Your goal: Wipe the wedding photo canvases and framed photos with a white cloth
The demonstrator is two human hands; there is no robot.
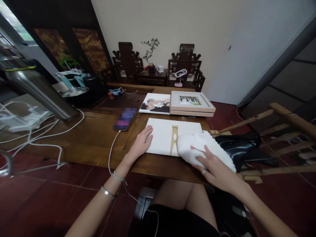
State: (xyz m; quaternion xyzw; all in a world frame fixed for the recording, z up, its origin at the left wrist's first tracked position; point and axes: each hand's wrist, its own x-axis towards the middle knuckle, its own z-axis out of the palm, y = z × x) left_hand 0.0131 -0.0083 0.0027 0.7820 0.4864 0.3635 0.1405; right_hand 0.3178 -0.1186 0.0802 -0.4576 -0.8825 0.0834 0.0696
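Note:
A white flat panel (163,135) lies face down on the wooden table (93,138), with a tan folding stand (174,140) on its back. My left hand (142,143) rests on the panel's left edge, fingers stretched flat. My right hand (212,166) presses a fluffy white cloth (197,148) onto the panel's right part, fingers curled over the cloth.
Behind the panel lie a photo print (155,103) and a stacked framed picture (191,102). A phone (124,119) on a white cable sits to the left. A black bag (244,148) and a wooden chair frame (283,131) stand at the right; cables (37,131) trail at the left.

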